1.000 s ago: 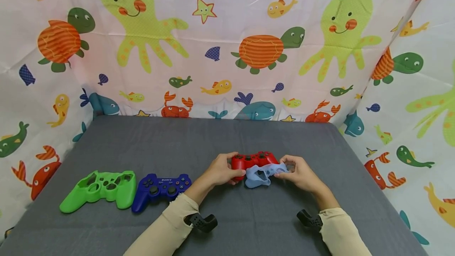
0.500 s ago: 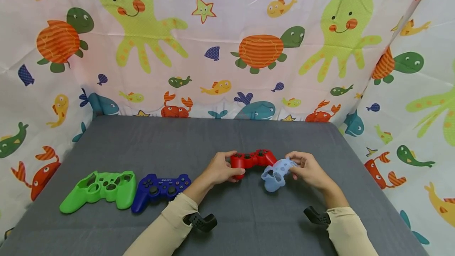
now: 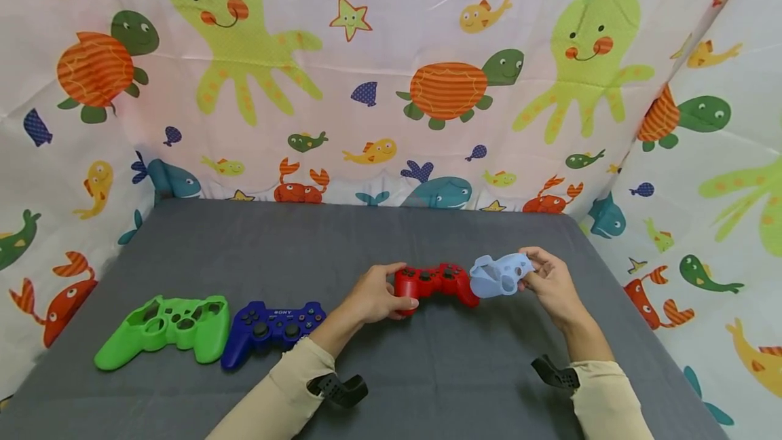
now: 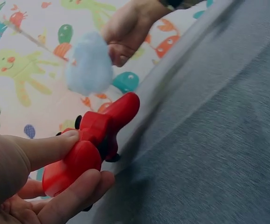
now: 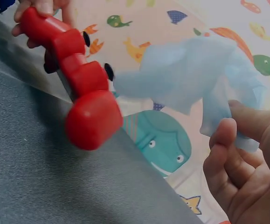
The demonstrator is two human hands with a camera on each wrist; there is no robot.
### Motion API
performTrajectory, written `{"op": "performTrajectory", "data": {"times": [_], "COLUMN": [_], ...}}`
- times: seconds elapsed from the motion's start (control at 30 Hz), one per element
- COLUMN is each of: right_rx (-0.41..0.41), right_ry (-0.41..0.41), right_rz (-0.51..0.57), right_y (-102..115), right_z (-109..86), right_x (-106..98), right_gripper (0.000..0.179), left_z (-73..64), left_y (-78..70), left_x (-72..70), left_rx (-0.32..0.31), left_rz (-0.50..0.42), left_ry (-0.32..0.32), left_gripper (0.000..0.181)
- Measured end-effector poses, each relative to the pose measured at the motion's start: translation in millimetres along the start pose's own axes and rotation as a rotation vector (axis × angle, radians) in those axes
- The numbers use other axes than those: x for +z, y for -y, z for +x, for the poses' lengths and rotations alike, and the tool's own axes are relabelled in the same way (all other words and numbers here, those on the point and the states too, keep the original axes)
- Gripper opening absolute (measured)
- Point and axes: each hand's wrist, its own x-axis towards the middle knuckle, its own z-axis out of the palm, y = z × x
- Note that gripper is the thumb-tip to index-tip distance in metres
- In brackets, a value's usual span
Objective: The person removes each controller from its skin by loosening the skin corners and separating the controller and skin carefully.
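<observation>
A red game controller [image 3: 435, 280] is held above the table by my left hand [image 3: 373, 296], which grips its left handle. In the left wrist view the thumb and fingers pinch that red handle [image 4: 74, 168] from both sides. My right hand [image 3: 552, 284] pinches one end of a light blue silicone controller cover [image 3: 501, 274]. The cover hangs in the air just right of the red controller, its cut-outs showing. Seen from the right wrist, the thin, floppy cover [image 5: 186, 70] is off the controller [image 5: 90, 107], whose free handle points toward this camera.
A green silicone controller cover [image 3: 168, 329] lies on the grey table [image 3: 427, 386] at the left. Beside it, a blue Sony controller [image 3: 271, 328] is partly behind my left forearm. A patterned sea-animal curtain [image 3: 391, 73] rises behind and beside the table.
My right hand has moved right and up with the light blue cover, away from the front of the red controller. My left hand keeps holding the controller in nearly the same place.
</observation>
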Motion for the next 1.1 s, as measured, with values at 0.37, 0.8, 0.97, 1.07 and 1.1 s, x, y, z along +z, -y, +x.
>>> {"op": "performTrajectory", "data": {"times": [0.37,0.8,0.97,1.07,1.1], "right_rx": [0.054,0.058,0.059,0.065,0.068], "right_ry": [-0.140,-0.134,-0.142,-0.141,-0.143], "right_rz": [0.086,0.096,0.096,0.096,0.097], "right_y": [10.9,10.4,11.1,11.0,10.6], "right_z": [-3.4,-1.3,-0.5,-1.0,-1.3], "right_x": [-7.7,-10.6,-11.7,-11.1,-10.6], "right_gripper": [0.031,0.033,0.032,0.030,0.030], "left_z": [-21.4,-11.9,-10.7,-11.7,-12.2], "left_y": [7.4,25.2,23.4,22.3,22.3], "left_x": [5.9,-2.0,-4.7,-7.5,-8.6], "left_rx": [0.119,0.169,0.174,0.170,0.169], "left_rz": [0.189,0.241,0.287,0.318,0.325], "left_ry": [-0.015,0.030,0.035,0.046,0.056], "left_gripper": [0.082,0.082,0.081,0.080,0.079]}}
